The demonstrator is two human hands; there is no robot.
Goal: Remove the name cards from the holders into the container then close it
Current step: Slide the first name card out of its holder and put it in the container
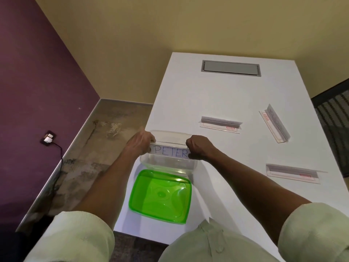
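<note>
Both hands hold a white name card (170,151) reading "PETER" above a clear plastic container (167,164). My left hand (140,142) pinches the card's left end and my right hand (198,148) pinches its right end. The card may sit in a clear holder; I cannot tell. The container's green lid (160,195) lies open side up on the white table (226,95), just in front of the container. Three clear acrylic holders lie on the table: one in the middle (220,123), one at the far right, angled (274,125), one at the near right (292,173).
A grey cable hatch (230,69) is set into the far end of the table. The table's left edge runs close to the container. A dark mesh chair back (336,118) stands at the right. On the purple wall, a socket with a plugged cable (48,138) is visible.
</note>
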